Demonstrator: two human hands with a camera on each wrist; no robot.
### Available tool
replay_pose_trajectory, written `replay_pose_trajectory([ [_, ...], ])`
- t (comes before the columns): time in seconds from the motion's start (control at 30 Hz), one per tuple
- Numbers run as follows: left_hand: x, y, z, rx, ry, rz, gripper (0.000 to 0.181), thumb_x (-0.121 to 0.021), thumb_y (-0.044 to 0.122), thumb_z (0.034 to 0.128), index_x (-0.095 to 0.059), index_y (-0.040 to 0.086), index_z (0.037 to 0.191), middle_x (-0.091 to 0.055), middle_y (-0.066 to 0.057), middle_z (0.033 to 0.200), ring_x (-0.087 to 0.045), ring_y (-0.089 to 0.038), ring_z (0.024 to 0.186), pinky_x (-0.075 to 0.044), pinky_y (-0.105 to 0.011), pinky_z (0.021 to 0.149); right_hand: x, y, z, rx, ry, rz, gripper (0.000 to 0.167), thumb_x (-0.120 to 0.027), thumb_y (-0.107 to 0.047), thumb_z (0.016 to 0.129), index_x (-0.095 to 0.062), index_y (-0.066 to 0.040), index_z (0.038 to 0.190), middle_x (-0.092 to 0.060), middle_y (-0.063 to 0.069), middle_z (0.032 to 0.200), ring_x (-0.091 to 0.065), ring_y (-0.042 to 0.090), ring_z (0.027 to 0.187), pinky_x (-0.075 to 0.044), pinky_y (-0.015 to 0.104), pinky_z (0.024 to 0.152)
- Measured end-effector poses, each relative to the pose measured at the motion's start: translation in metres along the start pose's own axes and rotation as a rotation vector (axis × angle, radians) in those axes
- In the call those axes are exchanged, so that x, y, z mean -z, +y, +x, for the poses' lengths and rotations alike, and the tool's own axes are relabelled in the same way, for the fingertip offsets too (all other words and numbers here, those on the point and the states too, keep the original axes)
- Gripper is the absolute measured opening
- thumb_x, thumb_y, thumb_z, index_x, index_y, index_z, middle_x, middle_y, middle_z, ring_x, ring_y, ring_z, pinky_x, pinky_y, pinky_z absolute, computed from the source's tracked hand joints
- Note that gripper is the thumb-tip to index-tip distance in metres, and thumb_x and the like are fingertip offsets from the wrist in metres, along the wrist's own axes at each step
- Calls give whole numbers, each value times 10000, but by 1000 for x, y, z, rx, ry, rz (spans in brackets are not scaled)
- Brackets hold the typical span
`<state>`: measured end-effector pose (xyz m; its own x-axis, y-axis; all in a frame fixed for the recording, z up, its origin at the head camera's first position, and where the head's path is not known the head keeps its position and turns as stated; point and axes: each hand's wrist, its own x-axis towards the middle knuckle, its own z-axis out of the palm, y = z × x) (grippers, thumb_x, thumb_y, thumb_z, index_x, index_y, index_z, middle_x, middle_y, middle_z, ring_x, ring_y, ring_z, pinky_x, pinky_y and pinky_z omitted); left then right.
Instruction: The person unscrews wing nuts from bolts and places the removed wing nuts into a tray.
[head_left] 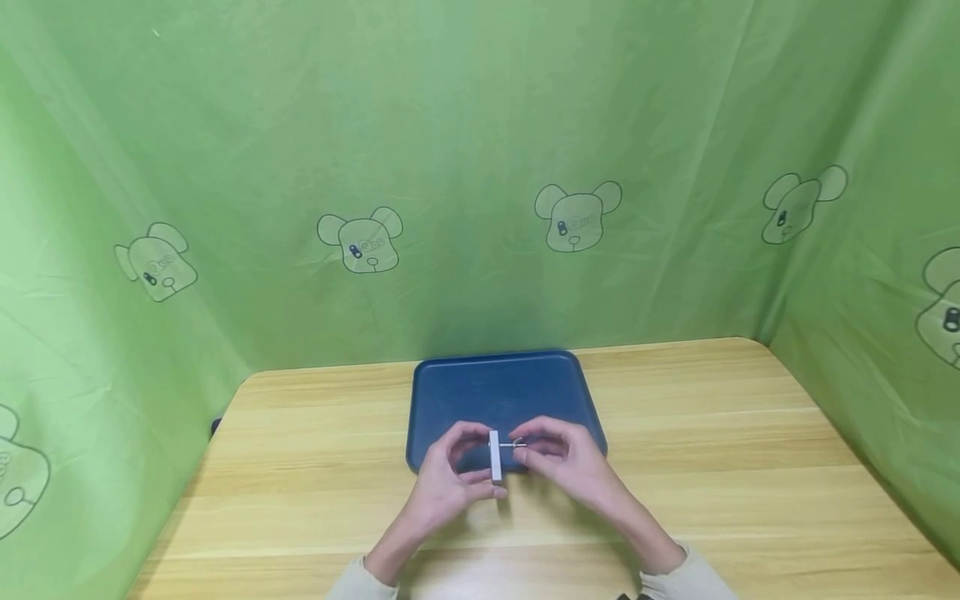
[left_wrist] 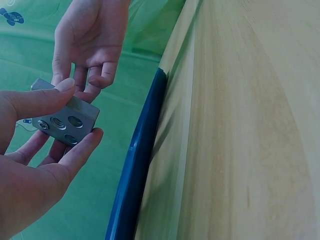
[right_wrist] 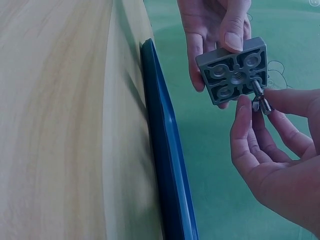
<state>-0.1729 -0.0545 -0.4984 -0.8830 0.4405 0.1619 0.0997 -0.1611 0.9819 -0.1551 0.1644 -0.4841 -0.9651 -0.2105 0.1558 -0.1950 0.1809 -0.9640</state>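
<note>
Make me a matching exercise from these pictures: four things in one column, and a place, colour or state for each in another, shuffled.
1. Block
2. Bolt
3. Tray
4. Curtain

A. Blue, on the table
B. Sticking out toward the right hand
C. Green, behind the table
D. Held in the left hand

Pairs: 1-D, 2-B, 3-A, 4-C.

The person wears a pale cream left sleeve [head_left: 362,582] and a matching right sleeve [head_left: 686,577] at the bottom of the head view, the cuffs ending short of the bare left hand [head_left: 442,487] and right hand [head_left: 572,463].
</note>
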Motion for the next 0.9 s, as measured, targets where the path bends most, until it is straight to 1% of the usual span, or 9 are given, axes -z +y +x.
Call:
replay_pose_trajectory([
  [0.13,0,0,0,-7,1,4,706,-815,-240,629,-578,-3,1250,-586,-191,1310,-483,-518,1319,-613,-427,964,0,-1,0,-10,-5,29,283,-727,-140,958,-680,58,1154,-674,247,1173,-717,374,1032,-660,423,853],
  [0.23,0,0,0,-12,-1,7,702,-818,-235,631,-576,-7,1250,-585,-196,1306,-486,-523,1312,-614,-430,963,0,-1,1,-12,-11,48,278,-683,-152,993,-672,74,1155,-664,293,1162,-724,365,991,-667,450,810],
  [0.37,0,-1,0,-10,-2,7,695,-820,-228,635,-576,-7,1248,-584,-197,1306,-481,-536,1310,-614,-424,962,1,1,2,-2,-13,42,240,-639,-156,1021,-686,48,1141,-667,307,1148,-737,253,920,-674,379,760],
  [0.5,0,-1,0,-7,-2,7,695,-820,-225,634,-579,-1,1246,-584,-198,1307,-482,-536,1311,-615,-420,960,2,1,2,8,-11,39,226,-627,-151,1028,-693,38,1133,-681,290,1129,-735,227,910,-675,385,757],
  [0.63,0,-1,0,-8,-1,20,698,-825,-220,634,-582,7,1248,-585,-192,1308,-486,-523,1316,-616,-413,958,2,1,1,13,-10,34,220,-635,-144,1022,-696,39,1128,-688,281,1124,-733,265,919,-675,385,757],
  [0.8,-1,-2,-1,-8,0,34,698,-828,-216,635,-583,10,1249,-585,-188,1308,-491,-514,1317,-618,-403,955,2,0,1,15,-4,28,191,-660,-130,1003,-708,21,1110,-676,299,1136,-718,384,959,-672,354,752],
  [0.9,-1,-2,0,-8,0,31,697,-827,-216,635,-584,12,1247,-586,-185,1308,-492,-514,1316,-618,-405,955,2,0,1,18,-3,28,198,-674,-128,994,-706,29,1110,-671,305,1142,-709,420,983,-671,352,759],
])
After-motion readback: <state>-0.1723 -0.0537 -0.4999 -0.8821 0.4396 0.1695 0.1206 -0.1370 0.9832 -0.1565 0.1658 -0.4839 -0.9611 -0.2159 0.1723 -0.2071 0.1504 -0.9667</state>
